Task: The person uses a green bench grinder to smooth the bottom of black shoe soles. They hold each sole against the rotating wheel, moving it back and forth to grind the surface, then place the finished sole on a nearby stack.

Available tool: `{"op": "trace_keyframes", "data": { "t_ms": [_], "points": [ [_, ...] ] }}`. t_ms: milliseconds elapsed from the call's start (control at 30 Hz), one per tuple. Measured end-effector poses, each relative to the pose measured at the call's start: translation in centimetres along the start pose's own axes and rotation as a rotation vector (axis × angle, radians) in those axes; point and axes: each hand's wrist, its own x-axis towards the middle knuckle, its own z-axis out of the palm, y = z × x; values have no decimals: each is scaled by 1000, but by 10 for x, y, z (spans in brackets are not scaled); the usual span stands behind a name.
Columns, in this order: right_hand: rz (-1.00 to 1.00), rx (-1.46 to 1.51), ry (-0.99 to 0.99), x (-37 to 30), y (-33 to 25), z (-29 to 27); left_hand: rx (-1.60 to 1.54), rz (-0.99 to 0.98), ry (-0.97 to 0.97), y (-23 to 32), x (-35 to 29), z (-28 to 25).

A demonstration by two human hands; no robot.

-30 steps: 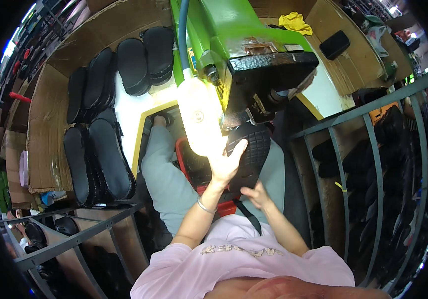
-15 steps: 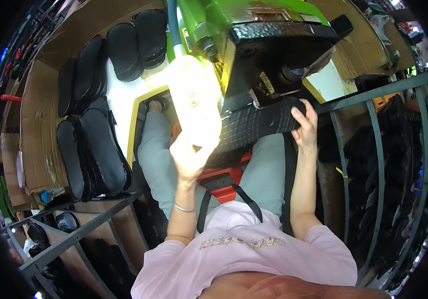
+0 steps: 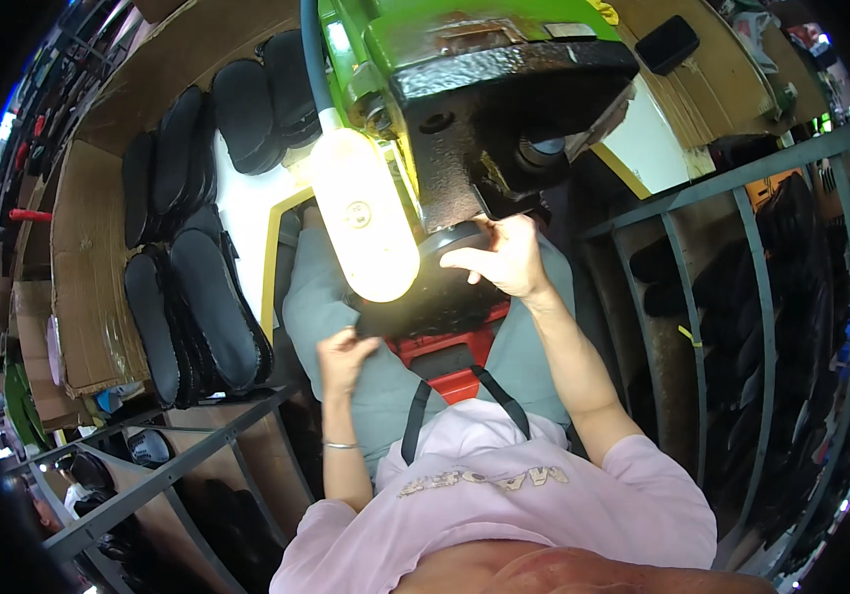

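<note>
My right hand (image 3: 504, 259) is closed round the end of a black shoe sole (image 3: 460, 239), thumb on the near side, just below the black head of a green machine (image 3: 509, 109). Most of the sole is hidden behind the hand and a glowing lamp (image 3: 361, 213). Lower and to the left, my left hand (image 3: 344, 361) has its fingers curled in, close to the left edge of a dark mass (image 3: 435, 315) above my lap. Whether that mass is part of the same sole, and what the left fingers pinch, I cannot make out.
Stacks of black soles (image 3: 212, 297) stand in a cardboard box (image 3: 98, 267) on the left. Metal racks (image 3: 756, 297) holding dark items flank me on the right, with another rack (image 3: 173, 475) at lower left. A red stool (image 3: 450, 361) shows between my legs.
My right hand has moved left and in under the machine head. The left hand has dropped from behind the lamp toward my lap. The treaded sole has turned and is mostly hidden.
</note>
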Motion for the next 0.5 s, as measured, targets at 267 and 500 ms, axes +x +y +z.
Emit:
{"op": "trace_keyframes", "data": {
  "t_ms": [267,500],
  "points": [
    [-254,-458,-3,-14,-49,-7,356,25,-167,29,4,123],
    [-1001,-594,455,-30,-146,-89,1217,713,644,143,-34,24]
  ]
}}
